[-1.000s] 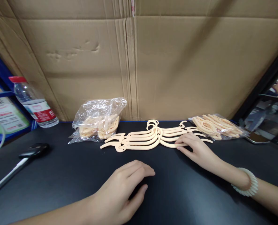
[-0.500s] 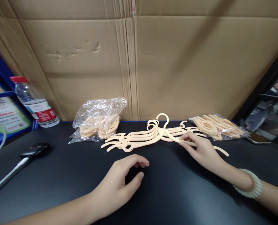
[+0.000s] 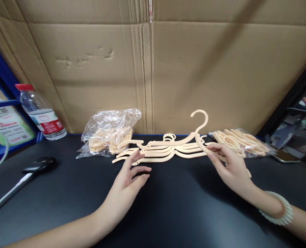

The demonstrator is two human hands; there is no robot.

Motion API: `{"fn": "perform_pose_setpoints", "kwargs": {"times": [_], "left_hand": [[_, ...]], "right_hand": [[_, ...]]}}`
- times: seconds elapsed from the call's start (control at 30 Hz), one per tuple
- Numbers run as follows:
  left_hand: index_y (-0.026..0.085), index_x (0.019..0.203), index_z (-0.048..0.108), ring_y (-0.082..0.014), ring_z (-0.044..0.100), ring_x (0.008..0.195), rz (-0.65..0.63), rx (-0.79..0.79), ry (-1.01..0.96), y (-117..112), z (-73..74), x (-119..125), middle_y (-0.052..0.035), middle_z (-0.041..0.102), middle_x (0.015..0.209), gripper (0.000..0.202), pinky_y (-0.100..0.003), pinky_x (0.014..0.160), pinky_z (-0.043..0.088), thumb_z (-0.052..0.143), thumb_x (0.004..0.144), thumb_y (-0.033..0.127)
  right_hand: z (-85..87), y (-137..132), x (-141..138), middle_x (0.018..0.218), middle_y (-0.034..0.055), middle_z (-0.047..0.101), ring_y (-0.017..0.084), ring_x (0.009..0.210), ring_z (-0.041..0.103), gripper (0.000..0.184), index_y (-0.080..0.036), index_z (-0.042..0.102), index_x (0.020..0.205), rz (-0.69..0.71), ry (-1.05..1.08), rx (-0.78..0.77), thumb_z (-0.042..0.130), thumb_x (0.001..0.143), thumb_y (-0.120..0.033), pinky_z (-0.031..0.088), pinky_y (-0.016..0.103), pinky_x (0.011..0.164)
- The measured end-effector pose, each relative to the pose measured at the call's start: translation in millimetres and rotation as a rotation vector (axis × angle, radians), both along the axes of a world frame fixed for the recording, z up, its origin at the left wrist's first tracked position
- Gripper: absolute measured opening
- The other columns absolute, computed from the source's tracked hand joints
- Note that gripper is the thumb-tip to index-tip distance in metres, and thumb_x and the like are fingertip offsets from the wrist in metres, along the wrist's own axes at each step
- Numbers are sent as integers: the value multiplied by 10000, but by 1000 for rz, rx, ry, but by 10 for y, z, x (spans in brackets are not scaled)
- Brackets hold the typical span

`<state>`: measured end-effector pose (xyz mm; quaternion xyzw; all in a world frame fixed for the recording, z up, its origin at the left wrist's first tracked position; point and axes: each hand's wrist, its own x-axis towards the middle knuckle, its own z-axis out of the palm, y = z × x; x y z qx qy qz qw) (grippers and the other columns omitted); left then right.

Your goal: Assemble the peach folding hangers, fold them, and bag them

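My right hand (image 3: 229, 163) pinches one arm of a cream plastic hanger (image 3: 183, 140). The hanger is raised over the pile, its hook upright against the cardboard and its other arm reaching left. Beneath it, several matching hangers (image 3: 158, 159) lie stacked on the black table, their hooks toward the back. My left hand (image 3: 128, 177) is at the near left end of the stack, fingers apart and holding nothing. Whether its fingertips touch a hanger, I cannot tell.
A clear bag of hanger pieces (image 3: 108, 137) sits left of the stack, and another bag (image 3: 242, 141) lies to the right. At left are a water bottle (image 3: 45, 117) and a black device with a white cable (image 3: 39, 164). Cardboard (image 3: 207, 69) stands behind.
My right hand has lifted the hanger off the stack, up and to the right. My left hand has moved forward and left, and its fingers have spread.
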<state>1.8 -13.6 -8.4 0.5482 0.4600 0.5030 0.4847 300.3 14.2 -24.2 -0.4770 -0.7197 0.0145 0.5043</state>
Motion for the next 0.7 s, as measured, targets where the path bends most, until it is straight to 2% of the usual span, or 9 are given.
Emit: {"fn": "perform_pose_setpoints", "kwargs": {"times": [0.1,0.17,0.23,0.33,0.4,0.47,0.57,0.63,0.7], "left_hand": [[259,1276,415,-216,634,1016,60,18,-47,12,-18,1,-82,396,1419,552,-371,868,550,651,778,285],[257,1274,419,-214,620,1041,32,28,-25,18,-41,-11,-73,405,1404,500,-357,875,548,611,812,275],[270,1360,360,-216,604,1068,-20,48,48,6,-60,-28,-78,441,1376,541,-367,898,536,551,853,264],[299,1473,274,-237,548,1160,-181,182,315,-47,-56,-48,-85,457,1393,649,-417,983,481,506,873,216],[335,1466,335,-248,491,1230,-343,320,528,-88,-33,-48,-63,453,1416,672,-435,1053,418,521,848,152],[352,1444,379,-236,509,1199,-407,397,623,-109,-8,-40,-51,476,1398,680,-412,1039,427,525,826,111],[289,1396,429,-207,601,990,-305,342,550,-83,9,-27,-74,578,1257,567,-344,856,513,507,852,151],[230,1297,512,-197,615,874,-251,242,453,-41,16,-24,-67,637,1073,417,-321,773,517,506,881,227],[192,1190,570,-184,604,781,-222,141,359,-2,31,-24,-37,629,891,328,-306,730,506,527,881,294]], "right_hand": [[39,-34,-26,969,73,683,214,913,675,105,-222,574,1029,32,-103,50,519,944,-249,575,327,779],[61,-54,-41,944,62,688,205,868,678,97,-221,574,1016,51,-178,74,512,942,-215,564,309,728],[71,-67,-49,912,53,690,191,796,671,99,-219,578,1005,61,-244,90,510,938,-194,547,294,664],[57,-73,-41,884,44,689,178,755,660,112,-218,583,1015,93,-303,102,514,935,-179,539,293,654],[32,-72,-32,899,47,690,180,795,667,117,-218,583,1025,133,-320,94,512,941,-176,548,301,698],[4,-72,-30,918,52,693,181,820,673,119,-222,585,1032,184,-331,70,503,954,-184,555,301,710],[-26,-73,-48,937,59,693,185,837,674,120,-226,588,1049,239,-346,59,508,961,-204,561,304,713],[-27,-74,-66,968,65,692,191,884,670,143,-225,583,1083,256,-363,79,518,958,-199,559,318,763],[-10,-75,-75,1008,70,689,196,936,658,191,-226,577,1130,263,-397,97,498,961,-181,546,335,817]]}}
